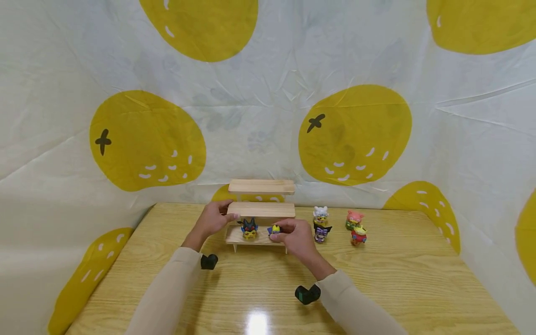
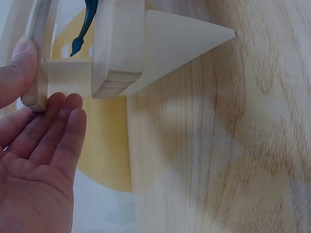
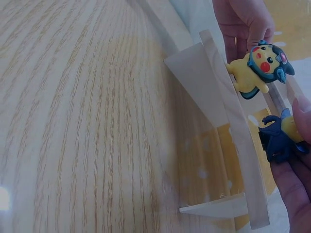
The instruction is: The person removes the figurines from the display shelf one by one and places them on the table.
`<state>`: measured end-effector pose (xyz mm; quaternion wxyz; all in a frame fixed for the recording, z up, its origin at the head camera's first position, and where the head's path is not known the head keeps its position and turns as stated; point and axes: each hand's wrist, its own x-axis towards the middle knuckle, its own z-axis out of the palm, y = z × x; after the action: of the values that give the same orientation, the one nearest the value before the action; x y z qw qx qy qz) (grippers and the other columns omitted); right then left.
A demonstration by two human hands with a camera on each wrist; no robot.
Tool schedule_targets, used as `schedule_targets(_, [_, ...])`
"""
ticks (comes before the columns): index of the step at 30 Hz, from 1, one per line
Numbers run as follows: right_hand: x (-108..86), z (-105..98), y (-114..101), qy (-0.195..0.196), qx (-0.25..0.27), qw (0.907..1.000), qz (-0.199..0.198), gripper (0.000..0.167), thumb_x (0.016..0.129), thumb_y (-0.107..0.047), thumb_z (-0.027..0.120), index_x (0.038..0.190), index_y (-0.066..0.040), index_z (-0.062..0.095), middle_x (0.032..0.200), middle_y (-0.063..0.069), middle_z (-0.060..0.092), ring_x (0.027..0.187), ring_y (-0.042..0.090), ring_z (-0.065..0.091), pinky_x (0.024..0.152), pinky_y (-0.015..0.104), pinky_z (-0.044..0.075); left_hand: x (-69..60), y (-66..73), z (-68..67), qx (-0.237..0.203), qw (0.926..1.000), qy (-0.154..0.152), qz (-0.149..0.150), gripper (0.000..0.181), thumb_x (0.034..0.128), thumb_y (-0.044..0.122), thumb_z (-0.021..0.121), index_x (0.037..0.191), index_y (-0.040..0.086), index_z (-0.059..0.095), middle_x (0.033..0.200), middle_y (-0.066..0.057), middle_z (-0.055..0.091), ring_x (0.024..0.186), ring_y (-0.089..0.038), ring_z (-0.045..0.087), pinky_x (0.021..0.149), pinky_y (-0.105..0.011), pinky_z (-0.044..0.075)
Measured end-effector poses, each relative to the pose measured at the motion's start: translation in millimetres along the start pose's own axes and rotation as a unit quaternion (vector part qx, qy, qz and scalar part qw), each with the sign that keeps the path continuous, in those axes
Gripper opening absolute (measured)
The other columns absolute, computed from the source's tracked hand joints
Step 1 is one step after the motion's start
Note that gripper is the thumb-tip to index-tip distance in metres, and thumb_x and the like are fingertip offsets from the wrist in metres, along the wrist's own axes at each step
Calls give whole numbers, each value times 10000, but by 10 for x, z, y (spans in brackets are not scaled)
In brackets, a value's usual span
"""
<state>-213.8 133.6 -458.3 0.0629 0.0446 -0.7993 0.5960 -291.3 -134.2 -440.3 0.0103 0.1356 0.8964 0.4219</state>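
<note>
A three-tier wooden display shelf point(image 1: 261, 210) stands on the table. My left hand point(image 1: 212, 219) grips the left end of its middle board, thumb on one face and fingers at the other in the left wrist view. On the lowest board stands a yellow figurine with a dark blue-black hood point(image 1: 250, 229) and red cheeks. To its right, my right hand point(image 1: 299, 238) pinches a small yellow and dark blue figurine point(image 3: 281, 138) between thumb and fingers, at the right part of that board. Whether this figurine touches the board I cannot tell.
Right of the shelf stand a white-topped figurine point(image 1: 320, 215) and a purple-black one point(image 1: 321, 234). Farther right are a pink figurine point(image 1: 354, 219) and a red one with a yellow top point(image 1: 358, 235). A fruit-print cloth point(image 1: 259, 121) hangs behind the wooden table point(image 1: 251, 288).
</note>
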Motion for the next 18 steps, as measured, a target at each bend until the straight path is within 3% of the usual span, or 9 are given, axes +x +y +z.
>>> schedule_targets(8, [-23, -47, 1, 46, 68, 10000, 27, 224, 828, 7, 850, 1049, 1, 809, 1071, 177, 792, 981, 267, 773, 802, 360, 653, -11, 4, -10, 31, 10000, 2, -28, 638, 1017, 245, 700, 1558, 2, 464, 1490, -244, 585, 1325, -408, 612, 1093, -552, 521])
schedule_targets(18, [-59, -121, 29, 84, 48, 10000, -1, 200, 810, 34, 853, 1004, 1, 816, 990, 173, 808, 916, 244, 785, 760, 290, 643, -15, 13, -11, 68, 10000, -9, -22, 643, 1009, 254, 711, 1560, 24, 471, 1489, -237, 588, 1322, -400, 613, 1095, -559, 516])
